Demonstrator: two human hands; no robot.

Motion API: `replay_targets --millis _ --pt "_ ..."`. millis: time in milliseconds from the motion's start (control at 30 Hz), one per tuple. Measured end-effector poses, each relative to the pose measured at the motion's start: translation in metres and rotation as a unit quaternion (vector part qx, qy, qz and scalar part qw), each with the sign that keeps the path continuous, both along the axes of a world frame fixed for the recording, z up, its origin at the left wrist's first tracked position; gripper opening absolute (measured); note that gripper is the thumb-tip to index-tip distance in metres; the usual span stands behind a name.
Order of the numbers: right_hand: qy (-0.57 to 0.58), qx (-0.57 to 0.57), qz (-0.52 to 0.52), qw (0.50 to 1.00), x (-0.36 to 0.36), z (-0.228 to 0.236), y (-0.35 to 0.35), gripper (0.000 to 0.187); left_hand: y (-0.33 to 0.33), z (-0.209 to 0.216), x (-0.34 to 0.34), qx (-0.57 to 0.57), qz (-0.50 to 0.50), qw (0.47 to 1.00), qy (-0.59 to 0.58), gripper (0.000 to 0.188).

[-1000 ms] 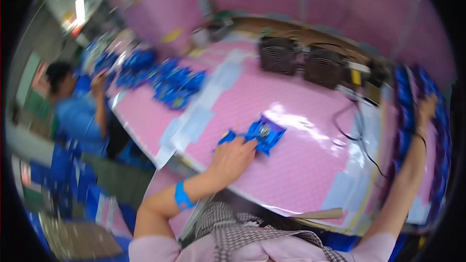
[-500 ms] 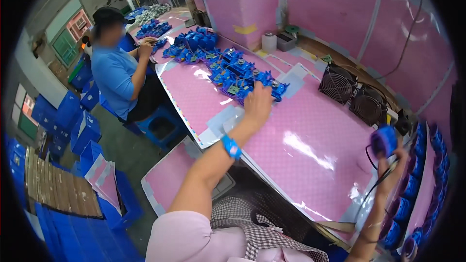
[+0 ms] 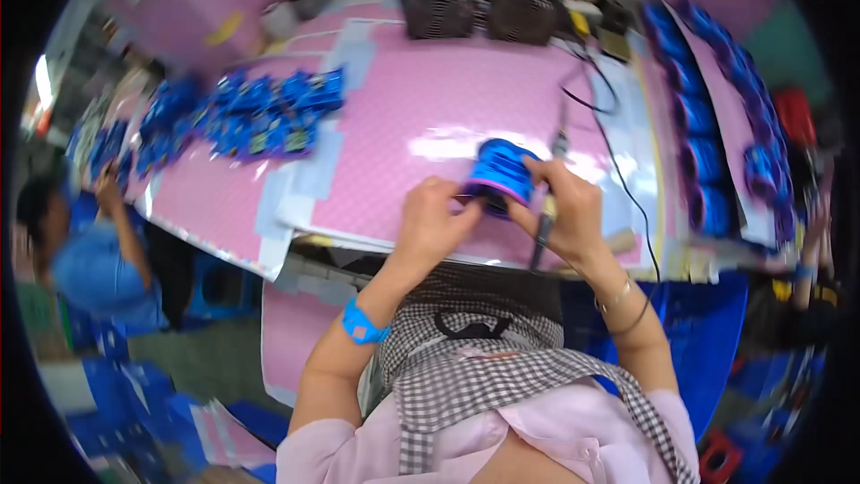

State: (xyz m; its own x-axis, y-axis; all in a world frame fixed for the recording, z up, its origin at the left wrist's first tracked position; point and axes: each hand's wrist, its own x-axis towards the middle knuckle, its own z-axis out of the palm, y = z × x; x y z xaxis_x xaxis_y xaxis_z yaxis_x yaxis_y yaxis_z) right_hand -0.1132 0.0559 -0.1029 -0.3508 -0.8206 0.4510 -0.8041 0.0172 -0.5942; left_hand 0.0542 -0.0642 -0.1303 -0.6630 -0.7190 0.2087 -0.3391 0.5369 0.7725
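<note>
Brought together since the half-second-earlier frame: your right hand (image 3: 573, 211), then raised at the right with a blue cylindrical part (image 3: 503, 159), and your left hand (image 3: 434, 226), then over the blue cluster (image 3: 273, 112). Now the part sits between both hands above the near middle of the pink tabletop (image 3: 385, 94), its dark opening and purple rim turned toward you. Your right thumb and fingers grip its right side; a pen-like tool (image 3: 548, 206) crosses the same hand, thin end pointing away from you. Your left fingertips meet the rim at the left; whether they pinch anything cannot be told through the blur. Step in hand, as judged: positioning the part for close two-handed work. Next move, as judged, calls for a steady hold, with the tool's thin end clear of your fingers. At right, rows of similar parts (image 3: 694, 116).
</note>
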Motion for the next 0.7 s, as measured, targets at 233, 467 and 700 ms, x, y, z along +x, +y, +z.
replay_targets --millis 233,467,700 --pt "-0.003 0.05 0.08 0.996 -0.017 0.024 -0.06 0.03 -0.016 0.002 0.016 0.049 0.085 0.993 -0.063 0.028" --pt "-0.105 0.0 0.062 0.993 -0.064 0.03 -0.091 0.031 -0.007 0.018 0.037 0.068 0.069 0.986 -0.136 0.026" --pt "-0.081 -0.069 0.026 0.994 -0.078 0.014 -0.078 0.035 -0.025 0.033 0.039 0.075 0.173 0.979 -0.079 0.025"
